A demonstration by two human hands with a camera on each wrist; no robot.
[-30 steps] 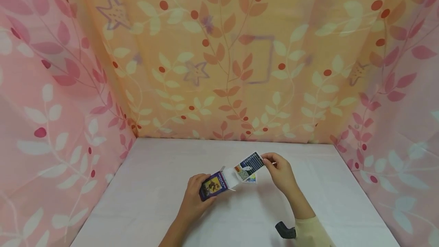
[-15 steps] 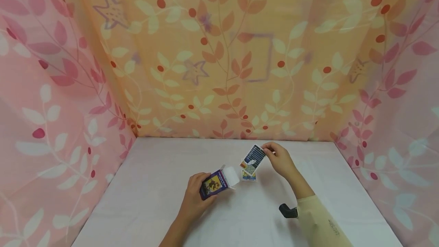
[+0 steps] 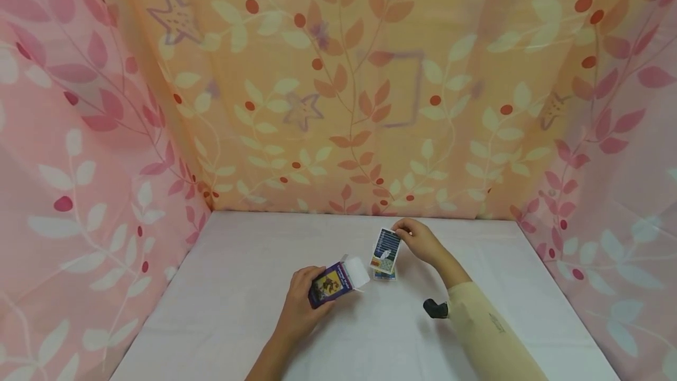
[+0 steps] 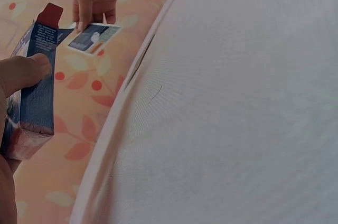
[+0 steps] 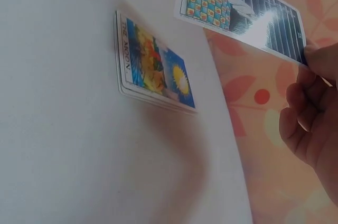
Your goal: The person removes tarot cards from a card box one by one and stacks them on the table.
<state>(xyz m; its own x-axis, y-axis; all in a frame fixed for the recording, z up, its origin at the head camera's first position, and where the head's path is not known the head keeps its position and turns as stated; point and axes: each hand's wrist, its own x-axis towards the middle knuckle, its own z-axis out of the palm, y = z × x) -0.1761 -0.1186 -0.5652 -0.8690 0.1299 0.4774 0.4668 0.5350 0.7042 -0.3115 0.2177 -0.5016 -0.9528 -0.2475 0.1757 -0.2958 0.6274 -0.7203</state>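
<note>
In the head view my left hand [image 3: 301,304] grips a dark blue card box [image 3: 329,286] with a yellow picture; its white flap stands open toward the right. The left wrist view shows the thumb pressed on the side of this box [image 4: 39,92]. My right hand [image 3: 423,243] pinches a tarot card [image 3: 386,250] by its top corner, between thumb and fingers. Below that card a small stack of tarot cards [image 3: 385,275] lies on the table. "The Moon" is printed on the top card of the stack [image 5: 156,65] in the right wrist view. The held card hangs above the stack, apart from it.
A white cloth covers the table [image 3: 238,263]. Floral curtains [image 3: 338,75] rise at the back and both sides. A black curved piece [image 3: 436,308] sits at the right sleeve [image 3: 489,328].
The right hand has drawn the card away from the box's open end and brought it over the stack, turning it more upright. The left hand and box have hardly moved.
</note>
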